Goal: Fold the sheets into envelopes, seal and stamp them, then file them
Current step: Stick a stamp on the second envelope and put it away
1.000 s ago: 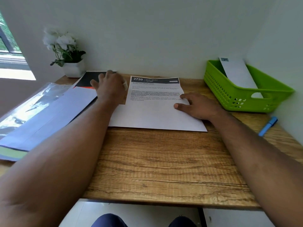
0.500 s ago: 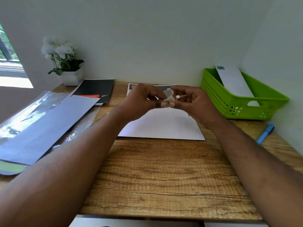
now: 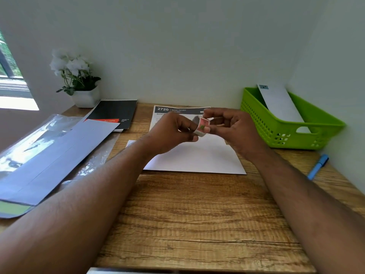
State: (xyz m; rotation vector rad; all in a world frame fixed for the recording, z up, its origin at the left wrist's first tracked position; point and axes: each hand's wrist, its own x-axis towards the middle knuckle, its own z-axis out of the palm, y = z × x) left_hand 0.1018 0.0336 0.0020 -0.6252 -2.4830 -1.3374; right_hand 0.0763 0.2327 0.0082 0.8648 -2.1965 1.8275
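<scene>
1. While raised above white printed paper sheet [image 3: 194, 157] on wooden desk [image 3: 197, 214]: small roll of pink-and-green stamps [image 3: 201, 127], pinched by left hand [image 3: 173, 133] and right hand [image 3: 235, 129].
2. Right of sheet: green plastic basket [image 3: 308, 135] holding white envelope [image 3: 280, 103].

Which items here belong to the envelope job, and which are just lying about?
Job: stamp roll held by left hand and right hand; printed sheet; envelope stack; green basket holding an envelope.

Lying about: potted flowers; black notebook; blue pen; plastic wrap.
</scene>
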